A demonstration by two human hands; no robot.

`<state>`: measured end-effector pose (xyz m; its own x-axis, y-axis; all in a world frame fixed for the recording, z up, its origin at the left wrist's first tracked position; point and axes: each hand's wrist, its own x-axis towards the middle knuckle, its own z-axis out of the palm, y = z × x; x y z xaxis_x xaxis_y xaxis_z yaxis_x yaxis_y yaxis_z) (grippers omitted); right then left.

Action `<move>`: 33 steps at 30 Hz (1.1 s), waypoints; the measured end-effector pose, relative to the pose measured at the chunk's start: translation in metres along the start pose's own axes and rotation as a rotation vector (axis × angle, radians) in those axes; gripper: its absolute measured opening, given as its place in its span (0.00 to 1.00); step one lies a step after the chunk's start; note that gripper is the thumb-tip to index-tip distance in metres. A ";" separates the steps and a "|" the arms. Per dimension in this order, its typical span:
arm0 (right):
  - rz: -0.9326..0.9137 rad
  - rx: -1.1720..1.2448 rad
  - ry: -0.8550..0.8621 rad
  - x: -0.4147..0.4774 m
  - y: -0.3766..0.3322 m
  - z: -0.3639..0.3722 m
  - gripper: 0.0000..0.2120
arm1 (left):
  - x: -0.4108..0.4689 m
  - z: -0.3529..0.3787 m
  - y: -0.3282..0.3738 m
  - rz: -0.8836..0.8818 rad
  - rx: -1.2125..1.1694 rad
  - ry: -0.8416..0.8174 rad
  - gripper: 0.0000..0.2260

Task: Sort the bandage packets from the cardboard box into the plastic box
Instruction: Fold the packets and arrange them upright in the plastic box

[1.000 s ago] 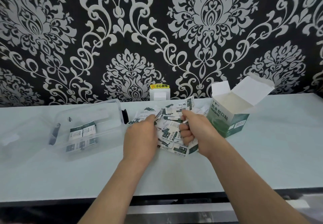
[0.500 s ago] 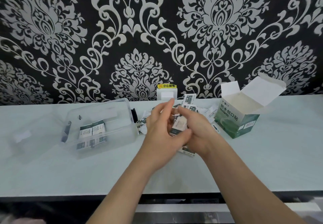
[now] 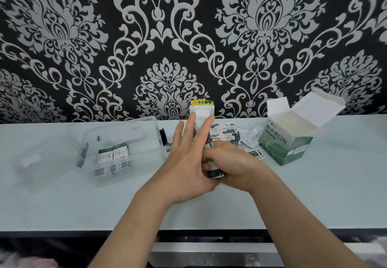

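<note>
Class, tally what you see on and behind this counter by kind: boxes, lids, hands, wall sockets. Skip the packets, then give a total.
Plastic box: 1
Cardboard box: 1
Clear lid: 1
Hands: 2, left hand and right hand
Wall socket: 1
Total: 6
The bandage packets overlap too much to count.

Straight ahead, the yellow sticker (image 3: 202, 102) on the white wall socket (image 3: 202, 112) reads 小心触电, with a small warning symbol at its left end. On my right, the cardboard box (image 3: 281, 142) says 防水创口贴 in white on its green front. The print on the bandage packets (image 3: 228, 134) is too small for me to read.
</note>
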<state>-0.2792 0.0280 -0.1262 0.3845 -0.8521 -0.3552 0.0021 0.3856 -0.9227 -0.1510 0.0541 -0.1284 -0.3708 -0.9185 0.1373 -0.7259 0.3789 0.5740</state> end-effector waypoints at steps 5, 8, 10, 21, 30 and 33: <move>-0.044 -0.047 -0.053 -0.001 -0.001 0.001 0.11 | 0.001 0.000 0.000 0.076 0.001 0.140 0.45; -0.098 -0.020 -0.063 0.002 0.000 0.002 0.10 | 0.001 0.003 0.002 0.138 0.012 0.150 0.41; -0.130 -0.015 -0.058 0.003 0.000 0.001 0.11 | 0.001 0.004 0.002 0.139 0.012 0.123 0.39; -0.078 0.041 -0.033 -0.006 -0.008 -0.004 0.10 | 0.006 -0.008 -0.001 -0.054 -0.291 0.053 0.30; -0.034 -0.062 -0.171 -0.016 -0.017 -0.004 0.17 | 0.007 -0.023 -0.012 -0.084 -0.494 0.293 0.16; -0.147 -0.123 -0.014 -0.011 -0.015 0.000 0.09 | 0.009 -0.028 -0.018 -0.125 -0.439 0.397 0.20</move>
<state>-0.2834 0.0320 -0.1082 0.4010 -0.8907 -0.2142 -0.0538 0.2105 -0.9761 -0.1246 0.0358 -0.1151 0.0078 -0.9571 0.2896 -0.4119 0.2608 0.8731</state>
